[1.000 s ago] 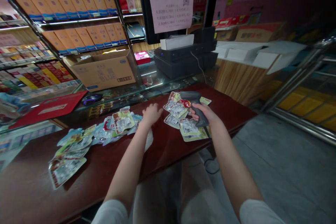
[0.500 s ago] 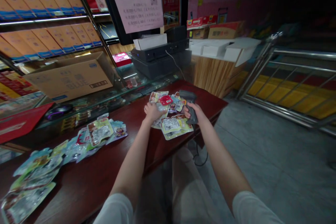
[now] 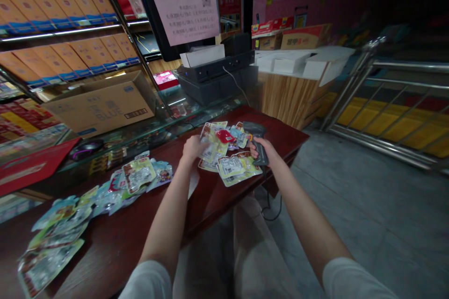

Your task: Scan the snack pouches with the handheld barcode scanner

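2 forearms extend forward from near left and near right, converging. Left hand (image 3: 192,148): palm down, fingers blurred, apparently pinching. Right hand (image 3: 265,152): fingers curled in a grip, wrist nearly straight.

The bench (image 3: 115,243) is dark reddish brown; the scanner (image 3: 260,147), dark grey. The carton (image 3: 101,110) is plain brown, the paper sign (image 3: 185,11) pale pink with dark printed lines.

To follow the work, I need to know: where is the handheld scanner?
In the head view, the handheld scanner is in the right hand, beside the right pile of packets.
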Demonstrator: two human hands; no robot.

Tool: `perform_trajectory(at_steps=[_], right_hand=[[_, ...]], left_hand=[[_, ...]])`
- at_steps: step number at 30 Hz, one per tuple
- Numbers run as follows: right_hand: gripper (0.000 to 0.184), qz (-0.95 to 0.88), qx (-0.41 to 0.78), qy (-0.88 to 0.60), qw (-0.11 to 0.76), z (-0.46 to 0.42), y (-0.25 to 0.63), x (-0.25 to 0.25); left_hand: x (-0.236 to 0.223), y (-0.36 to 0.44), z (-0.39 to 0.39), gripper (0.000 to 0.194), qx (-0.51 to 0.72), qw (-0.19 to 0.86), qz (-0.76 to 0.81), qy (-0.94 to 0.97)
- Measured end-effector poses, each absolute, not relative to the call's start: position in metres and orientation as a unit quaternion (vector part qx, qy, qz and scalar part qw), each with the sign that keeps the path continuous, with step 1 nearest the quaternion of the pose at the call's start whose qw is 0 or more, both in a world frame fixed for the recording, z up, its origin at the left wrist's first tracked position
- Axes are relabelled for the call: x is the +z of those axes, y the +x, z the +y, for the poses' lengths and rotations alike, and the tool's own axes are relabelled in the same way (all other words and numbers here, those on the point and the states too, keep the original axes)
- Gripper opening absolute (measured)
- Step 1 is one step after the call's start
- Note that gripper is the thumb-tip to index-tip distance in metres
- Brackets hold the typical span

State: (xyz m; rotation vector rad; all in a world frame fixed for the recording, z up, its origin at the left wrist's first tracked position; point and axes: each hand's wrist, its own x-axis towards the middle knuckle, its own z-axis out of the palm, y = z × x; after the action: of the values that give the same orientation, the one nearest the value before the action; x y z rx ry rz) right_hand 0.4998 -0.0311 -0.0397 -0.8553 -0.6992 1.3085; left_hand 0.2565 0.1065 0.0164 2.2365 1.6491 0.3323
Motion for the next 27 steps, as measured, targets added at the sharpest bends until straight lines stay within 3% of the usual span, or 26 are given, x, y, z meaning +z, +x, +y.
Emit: perform_trajectory(at_steps=[3, 5, 8, 11, 15, 27], right_hand=[[0.039, -0.312, 0.571, -0.386, 0.655, -0.032, 0.499, -0.039], [0.040, -0.310, 0.568, -0.391, 0.654, -0.032, 0.498, -0.038], [0.043, -0.305, 0.566, -0.399, 0.654, -0.033, 0.497, -0.033], [0.045, -0.313, 0.553, -0.406, 0.656, -0.040, 0.490, -0.024], [0.045, -0.337, 0.557, -0.414, 0.636, -0.058, 0.460, -0.014], [0.031, -0.386, 0.516, -0.460, 0.611, -0.073, 0.366, -0.032]], left_hand=[[0.031, 0.246, 0.098, 0.033, 0.186, 0.086, 0.591, 0.780], [0.033, 0.240, 0.096, 0.032, 0.262, 0.102, 0.571, 0.771], [0.020, 0.232, 0.100, 0.035, 0.397, 0.272, 0.494, 0.724], [0.000, 0.223, 0.104, 0.049, 0.482, 0.459, 0.406, 0.626], [-0.018, 0.210, 0.099, 0.069, 0.500, 0.566, 0.343, 0.559], [-0.040, 0.183, 0.097, 0.058, 0.535, 0.525, 0.376, 0.545]])
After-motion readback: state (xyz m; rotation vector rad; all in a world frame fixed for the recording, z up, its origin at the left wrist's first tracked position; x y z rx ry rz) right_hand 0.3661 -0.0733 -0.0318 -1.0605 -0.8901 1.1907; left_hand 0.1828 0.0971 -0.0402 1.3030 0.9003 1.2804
